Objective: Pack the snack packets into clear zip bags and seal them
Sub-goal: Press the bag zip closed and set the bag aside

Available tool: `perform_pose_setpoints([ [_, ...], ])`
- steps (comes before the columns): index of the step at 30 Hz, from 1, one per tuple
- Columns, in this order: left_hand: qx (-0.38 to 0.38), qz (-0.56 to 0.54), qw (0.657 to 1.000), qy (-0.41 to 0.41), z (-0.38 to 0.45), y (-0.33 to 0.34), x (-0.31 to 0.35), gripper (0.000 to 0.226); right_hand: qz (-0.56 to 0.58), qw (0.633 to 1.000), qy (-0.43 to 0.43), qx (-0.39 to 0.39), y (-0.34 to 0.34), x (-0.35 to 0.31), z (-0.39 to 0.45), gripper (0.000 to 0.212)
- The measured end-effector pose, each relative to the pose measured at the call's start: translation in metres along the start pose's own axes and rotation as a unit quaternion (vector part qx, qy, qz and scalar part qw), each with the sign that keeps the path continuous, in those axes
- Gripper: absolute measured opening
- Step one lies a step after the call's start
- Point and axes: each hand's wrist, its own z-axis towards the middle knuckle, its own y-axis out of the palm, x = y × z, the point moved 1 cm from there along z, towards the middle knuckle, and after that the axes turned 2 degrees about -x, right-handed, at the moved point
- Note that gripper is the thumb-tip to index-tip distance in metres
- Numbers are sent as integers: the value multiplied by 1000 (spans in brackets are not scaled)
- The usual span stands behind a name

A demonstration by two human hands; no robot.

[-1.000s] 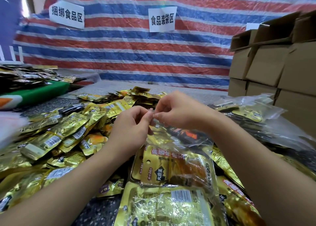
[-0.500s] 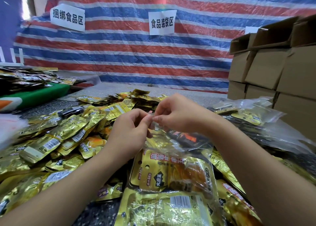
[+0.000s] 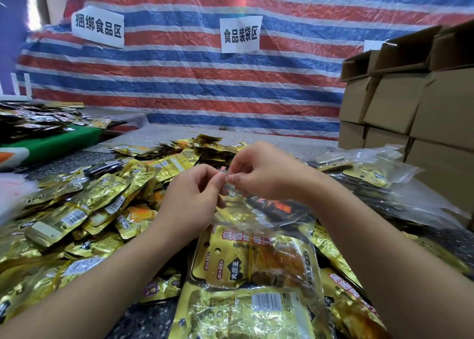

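A clear zip bag (image 3: 259, 246) hangs in front of me with gold snack packets (image 3: 254, 261) inside it. My left hand (image 3: 191, 200) and my right hand (image 3: 264, 174) meet at the bag's top edge, and both pinch the zip strip between thumb and fingertips. The bag's lower end rests on more gold packets (image 3: 241, 315) near me. A large heap of loose gold snack packets (image 3: 84, 210) covers the table to the left.
Filled clear bags (image 3: 379, 174) lie at the right. Stacked cardboard boxes (image 3: 415, 108) stand behind them. A striped tarp (image 3: 205, 82) with paper signs hangs at the back. A green board (image 3: 51, 143) with darker packets sits at far left.
Both hands stay pinched together on the bag's top edge, with only a slight shift of the fingers. The bag hangs as before.
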Motion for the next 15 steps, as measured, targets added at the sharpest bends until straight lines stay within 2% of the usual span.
perform_pose_setpoints([
  [9, 19, 24, 1000, 5, -1, 1, -1, 22, -45, 999, -1, 22, 9, -5, 0, 15],
  [15, 3, -30, 999, -37, -4, 1, 2, 23, -22, 999, 4, 31, 12, -4, -2, 15],
])
